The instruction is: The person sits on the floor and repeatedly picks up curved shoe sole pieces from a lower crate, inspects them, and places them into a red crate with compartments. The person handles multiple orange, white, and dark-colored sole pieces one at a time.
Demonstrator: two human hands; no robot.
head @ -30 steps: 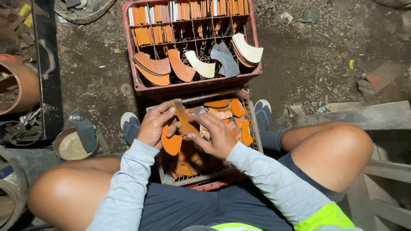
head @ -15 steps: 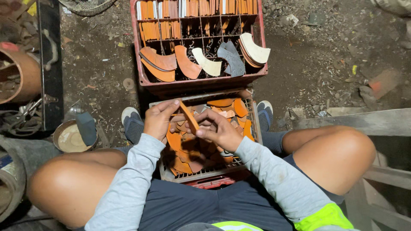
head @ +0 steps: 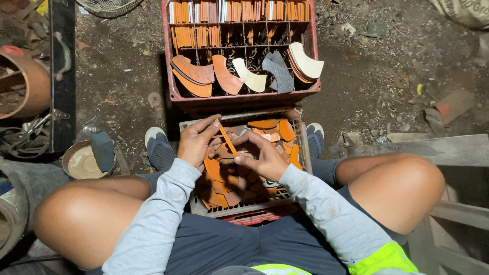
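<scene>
My left hand (head: 196, 140) and my right hand (head: 262, 158) together hold a thin orange curved piece (head: 227, 140) edge-on above a grey crate (head: 239, 208) between my knees. That crate is filled with several loose orange and brown curved pieces (head: 277, 130). Beyond it stands a red crate (head: 244, 99) with divider cells, holding upright stacks of orange pieces at the back and larger curved pieces in orange, cream and grey along its front row.
I sit on dirt ground with my feet (head: 159, 147) beside the grey crate. A round tin with a dark block (head: 91, 158) lies at left, near an orange pipe (head: 23, 84) and a black beam (head: 62, 71). Wooden planks (head: 423, 147) lie at right.
The orange piece has been turned from showing its flat face to edge-on between my fingers. My hands stayed over the grey crate.
</scene>
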